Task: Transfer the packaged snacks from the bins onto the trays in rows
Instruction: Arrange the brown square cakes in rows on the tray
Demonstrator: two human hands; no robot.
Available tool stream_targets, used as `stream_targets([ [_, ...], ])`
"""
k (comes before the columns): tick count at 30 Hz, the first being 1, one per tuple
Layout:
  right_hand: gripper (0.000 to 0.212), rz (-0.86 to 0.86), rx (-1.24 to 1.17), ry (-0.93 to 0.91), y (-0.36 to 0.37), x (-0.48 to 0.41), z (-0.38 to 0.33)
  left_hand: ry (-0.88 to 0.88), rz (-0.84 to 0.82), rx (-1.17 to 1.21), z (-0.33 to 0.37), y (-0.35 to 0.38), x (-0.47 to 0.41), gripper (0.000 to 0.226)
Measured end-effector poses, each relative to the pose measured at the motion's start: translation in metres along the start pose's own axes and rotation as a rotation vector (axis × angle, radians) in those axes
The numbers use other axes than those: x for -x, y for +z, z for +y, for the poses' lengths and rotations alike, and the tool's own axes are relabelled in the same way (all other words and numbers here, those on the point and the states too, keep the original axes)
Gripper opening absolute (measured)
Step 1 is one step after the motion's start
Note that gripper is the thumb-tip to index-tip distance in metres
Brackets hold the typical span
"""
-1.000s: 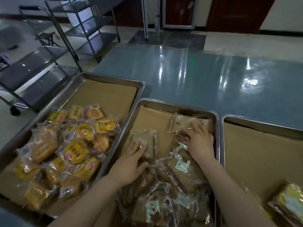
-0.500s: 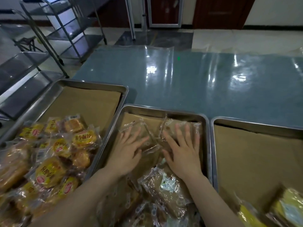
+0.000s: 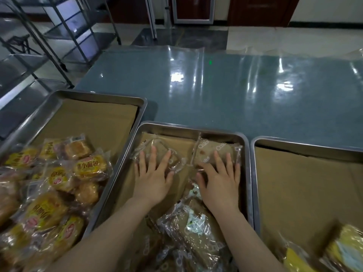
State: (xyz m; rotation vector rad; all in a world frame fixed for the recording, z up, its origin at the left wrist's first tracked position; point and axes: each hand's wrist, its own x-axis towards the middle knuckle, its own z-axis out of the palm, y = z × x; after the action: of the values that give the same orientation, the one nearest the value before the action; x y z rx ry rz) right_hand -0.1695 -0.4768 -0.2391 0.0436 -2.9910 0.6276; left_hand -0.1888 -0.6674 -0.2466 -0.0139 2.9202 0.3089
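Note:
Three steel trays lined with brown paper stand side by side. In the middle tray (image 3: 196,128), two clear-wrapped brown snack packets lie at the far end. My left hand (image 3: 152,177) rests flat with spread fingers on the left packet (image 3: 157,149). My right hand (image 3: 220,180) rests flat on the right packet (image 3: 212,149). Neither hand grips anything. A heap of similar clear-wrapped packets (image 3: 192,228) fills the near end of this tray between my forearms. The left tray (image 3: 102,95) holds a pile of yellow-wrapped buns (image 3: 59,179).
The right tray (image 3: 306,143) is mostly bare paper, with yellow and blue packets (image 3: 337,250) at its near corner. A glossy blue-grey table top (image 3: 235,91) stretches beyond the trays. Metal shelf carts (image 3: 64,30) stand on the floor at the left.
Both hands have slid the two packets to the far end of the middle tray and now lie flat on them, side by side. The camera has tilted down a little.

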Motion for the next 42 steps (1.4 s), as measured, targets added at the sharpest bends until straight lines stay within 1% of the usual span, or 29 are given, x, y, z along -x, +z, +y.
stream_targets([
  [1,0.024,0.043,-0.015,0.013,0.000,0.000,0.001,-0.039,-0.031,0.068,0.006,0.000,0.001,0.058],
  [3,0.014,0.131,-0.047,0.022,-0.002,-0.001,0.002,-0.080,-0.109,0.324,0.020,-0.006,-0.002,0.053],
  [5,0.010,0.176,-0.064,0.019,-0.002,-0.001,0.002,-0.066,-0.124,0.634,0.031,-0.016,-0.008,0.042],
  [6,0.011,0.179,-0.066,0.010,-0.002,0.000,0.002,-0.050,-0.114,0.712,0.033,-0.020,-0.011,0.041],
  [7,0.016,0.163,-0.065,-0.002,-0.002,0.000,0.002,-0.017,-0.098,0.698,0.033,-0.021,-0.011,0.044],
  [10,0.036,0.036,-0.048,-0.041,-0.001,0.001,0.000,0.195,-0.059,0.382,0.021,-0.007,0.002,0.052],
  [11,0.039,0.002,-0.041,-0.054,-0.001,0.001,0.000,0.277,-0.053,0.300,0.013,-0.001,0.009,0.052],
  [13,0.041,-0.032,-0.040,-0.065,-0.001,0.001,0.001,0.419,-0.049,0.168,-0.007,0.006,0.020,0.049],
  [15,0.041,-0.042,-0.056,-0.065,0.000,0.000,0.000,0.493,-0.042,0.038,-0.024,0.004,0.022,0.047],
  [17,0.042,-0.050,-0.067,-0.063,0.000,-0.001,0.000,0.495,-0.041,-0.067,-0.030,0.000,0.018,0.048],
  [19,0.042,-0.062,-0.066,-0.062,0.000,-0.002,0.000,0.451,-0.044,-0.117,-0.026,0.000,0.012,0.051],
  [23,0.044,-0.065,-0.068,-0.084,-0.001,-0.002,0.002,0.294,-0.089,-0.094,-0.008,0.003,-0.004,0.052],
  [26,0.045,-0.038,-0.032,-0.088,-0.002,-0.001,-0.001,0.237,-0.099,-0.089,0.000,0.001,-0.010,0.057],
  [28,0.043,0.001,-0.003,-0.067,-0.003,0.001,-0.002,0.234,-0.034,-0.135,0.001,0.000,-0.005,0.061],
  [30,0.040,0.035,0.013,-0.056,-0.002,0.002,-0.002,0.246,0.086,-0.197,-0.001,0.000,0.003,0.061],
  [31,0.039,0.043,0.012,-0.057,-0.001,0.002,-0.001,0.247,0.115,-0.192,-0.003,0.000,0.007,0.060],
  [32,0.039,0.039,0.011,-0.057,0.001,0.002,-0.001,0.242,0.111,-0.168,-0.004,0.000,0.011,0.059],
  [36,0.045,-0.020,0.038,-0.092,0.003,0.000,0.001,0.253,0.011,-0.066,-0.007,0.000,0.013,0.060],
  [38,0.047,-0.050,0.054,-0.120,0.003,-0.001,0.002,0.270,-0.004,-0.020,-0.007,-0.004,0.012,0.059],
  [40,0.048,-0.063,0.051,-0.131,0.001,-0.001,0.002,0.257,0.040,0.035,-0.005,-0.011,0.015,0.057],
  [42,0.042,-0.020,-0.034,-0.096,-0.005,0.002,-0.003,0.225,0.108,0.122,-0.004,-0.020,0.022,0.053],
])
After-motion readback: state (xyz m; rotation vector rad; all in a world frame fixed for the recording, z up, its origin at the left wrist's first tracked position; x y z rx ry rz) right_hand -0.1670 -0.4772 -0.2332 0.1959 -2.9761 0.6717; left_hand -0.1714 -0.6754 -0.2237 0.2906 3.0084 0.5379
